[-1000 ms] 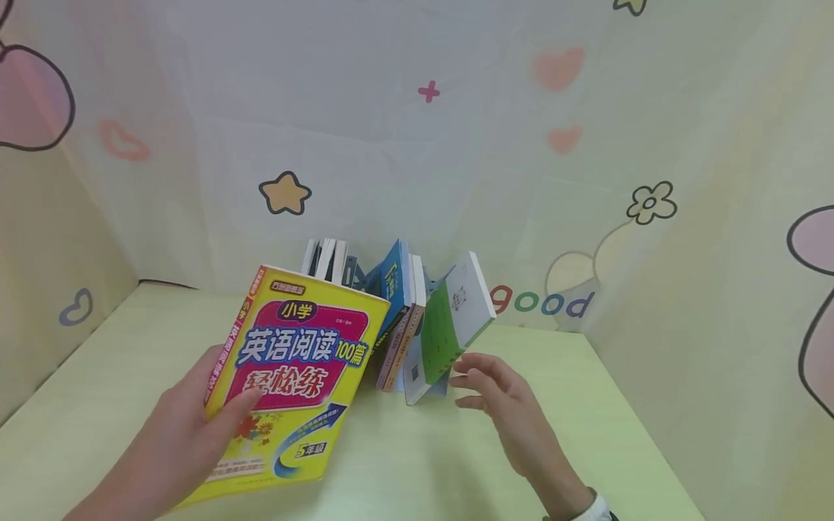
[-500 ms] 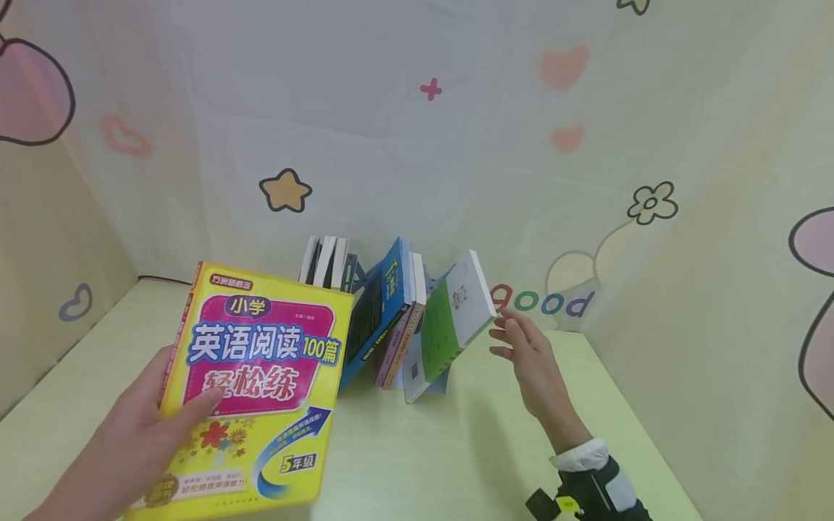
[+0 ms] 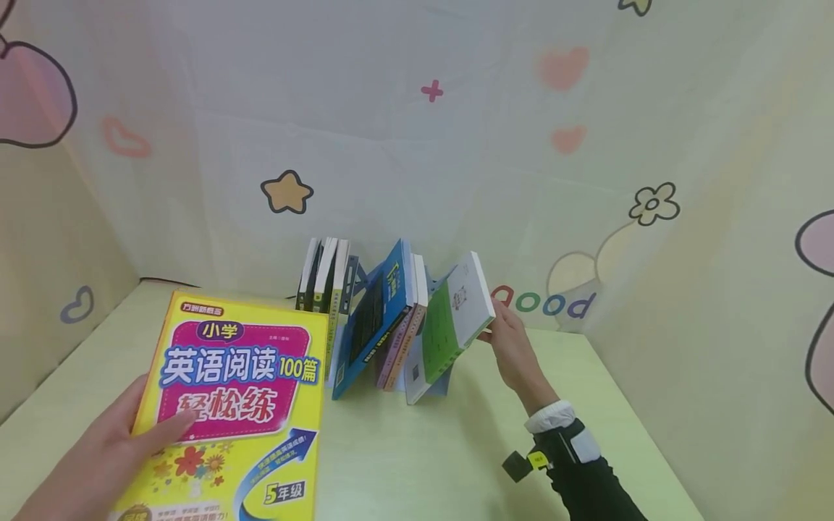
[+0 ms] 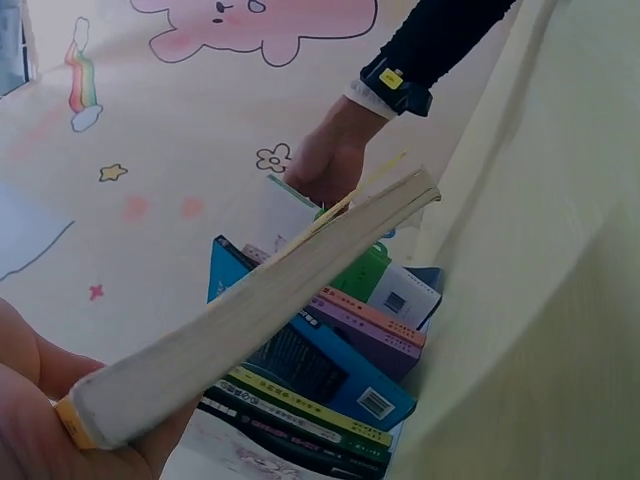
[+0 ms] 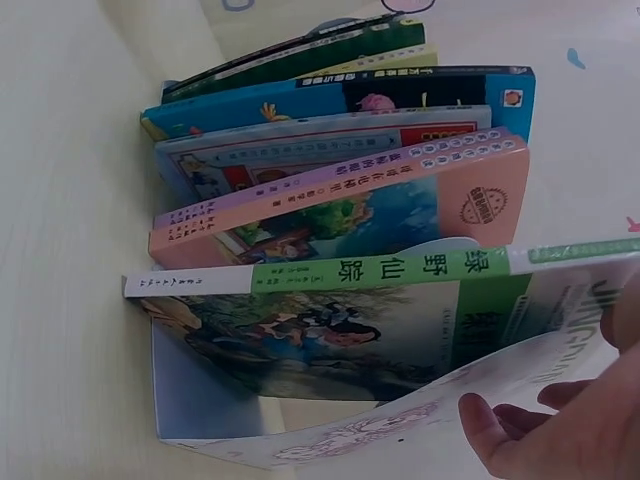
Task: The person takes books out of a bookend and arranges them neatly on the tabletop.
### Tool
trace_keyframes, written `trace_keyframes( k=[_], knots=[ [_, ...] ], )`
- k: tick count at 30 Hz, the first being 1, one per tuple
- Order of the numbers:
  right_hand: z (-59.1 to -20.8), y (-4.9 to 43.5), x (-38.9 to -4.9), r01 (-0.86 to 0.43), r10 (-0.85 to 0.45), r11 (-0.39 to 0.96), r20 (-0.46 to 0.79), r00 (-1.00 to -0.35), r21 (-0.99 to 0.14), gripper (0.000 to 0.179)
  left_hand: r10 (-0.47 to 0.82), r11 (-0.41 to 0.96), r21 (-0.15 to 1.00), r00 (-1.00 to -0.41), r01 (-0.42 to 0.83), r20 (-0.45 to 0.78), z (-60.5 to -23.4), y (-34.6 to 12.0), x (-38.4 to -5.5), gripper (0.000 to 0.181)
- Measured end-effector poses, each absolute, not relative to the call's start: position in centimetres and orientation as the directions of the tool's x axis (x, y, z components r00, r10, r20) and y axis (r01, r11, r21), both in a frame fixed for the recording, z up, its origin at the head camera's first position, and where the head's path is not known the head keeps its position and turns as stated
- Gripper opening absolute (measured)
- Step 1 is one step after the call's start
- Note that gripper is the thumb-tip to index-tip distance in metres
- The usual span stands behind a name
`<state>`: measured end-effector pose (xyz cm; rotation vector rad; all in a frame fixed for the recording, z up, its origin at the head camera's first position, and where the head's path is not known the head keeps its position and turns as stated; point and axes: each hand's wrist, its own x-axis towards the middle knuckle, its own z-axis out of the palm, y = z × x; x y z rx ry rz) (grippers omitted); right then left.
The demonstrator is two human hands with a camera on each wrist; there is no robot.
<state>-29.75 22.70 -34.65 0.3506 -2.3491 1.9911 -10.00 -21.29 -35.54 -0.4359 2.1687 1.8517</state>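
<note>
My left hand grips a yellow workbook by its left edge, thumb across the magenta title panel. Its pale page edges show in the left wrist view. At the top corner of a leaning green-and-white book is my right hand. In the right wrist view the right fingers are loosely bent beside a white panel with a drawing, with a gap to the book's illustrated cover. Left of that book, a blue book tilts beside purple and orange books.
Several thinner books stand upright at the left end of the row. A light blue bookend shows under the green-and-white book. The pale tabletop meets a cartoon-print curtain behind the row.
My left hand has carried the yellow workbook left and lower, uncovering more of the blue book. My right hand has moved up to the top corner of the green-and-white book.
</note>
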Motion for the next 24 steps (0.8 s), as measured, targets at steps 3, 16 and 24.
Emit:
trace_keyframes(
  k=[3,16,24],
  knots=[
    [-34.9,22.3,-30.2,-0.186,-0.147,0.122,0.167,-0.975,-0.975,0.045,-0.056,0.093,0.899,-0.904,-0.428,-0.425,-35.8,-21.7,-9.8,0.096],
    [-36.2,21.6,-30.9,-0.185,-0.176,0.182,0.153,-0.972,-0.966,0.048,0.032,-0.053,0.894,-0.895,-0.446,-0.445,-40.4,-23.2,-9.7,0.091],
    [-36.3,21.9,-31.3,-0.212,-0.149,0.258,0.178,-0.973,-0.943,0.045,0.071,-0.102,0.886,-0.891,-0.453,-0.448,-42.3,-23.1,-9.9,0.084]
  ],
)
